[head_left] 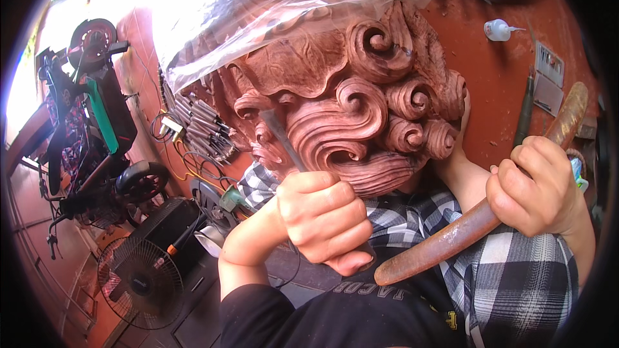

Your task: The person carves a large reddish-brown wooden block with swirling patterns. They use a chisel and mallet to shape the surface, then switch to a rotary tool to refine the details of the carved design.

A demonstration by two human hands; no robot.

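Observation:
A large reddish-brown wood carving (335,116) with deep scrolls and curls lies in front of me, close to my body. My left hand (325,219) is closed in a fist round a chisel (284,138). The chisel's flat dark blade points up and away, its tip at the left side of the carving. On the right, my right hand (535,187) grips a curved brown club (445,245) with rounded ends, near its upper part. Its lower end hangs close beside my left fist, apart from the carving. Clear plastic sheeting (258,32) drapes over the carving's far part.
Several chisels (203,122) lie in rows left of the carving, near tangled cables (187,164). Farther left are a fan (140,281) and a scooter (97,109). At right, a small white bottle (500,30) and a flat case (549,67) rest on the red surface.

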